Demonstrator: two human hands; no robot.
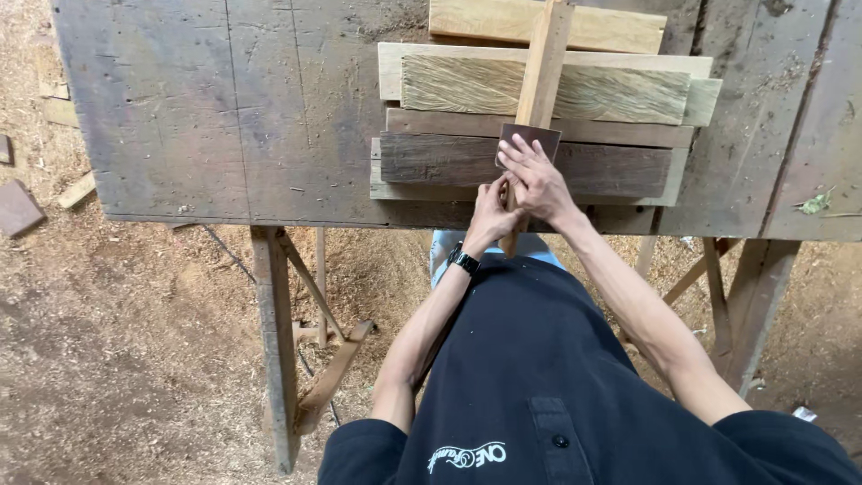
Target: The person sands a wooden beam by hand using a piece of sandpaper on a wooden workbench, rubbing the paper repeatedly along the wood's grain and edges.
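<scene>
A big weathered workbench (224, 117) fills the upper half of the view, its grey top scratched and stained, carried on rough timber legs (277, 341) that go down to a floor of packed earth and sawdust (117, 314).

On the bench, toward one o'clock from the centre of the view, lies a stack of boards (539, 135). Pale planks are at the far side, a rough-sawn light board sits in the middle, and darker brown boards lie nearest the person, reaching the bench edge. No box, bin or tray shows anywhere, so nothing is held inside anything; the boards simply rest on one another.

A long narrow wooden strip (544, 67) runs across the stack from twelve o'clock down toward the person, crossing the boards at a right angle. Its near end passes under the hands.

The right hand (537, 180) lies palm down with fingers spread, pressing a small dark brown rectangular piece (532, 137) against the strip and the dark board below. The left hand (492, 214), a black wristwatch (463, 260) on its wrist, is curled around the near end of the strip just beside the right hand, gripping it.

At three o'clock a green leaf (815, 203) lies on the bench. At nine o'clock small wood offcuts (18, 207) sit on the sawdust.
</scene>
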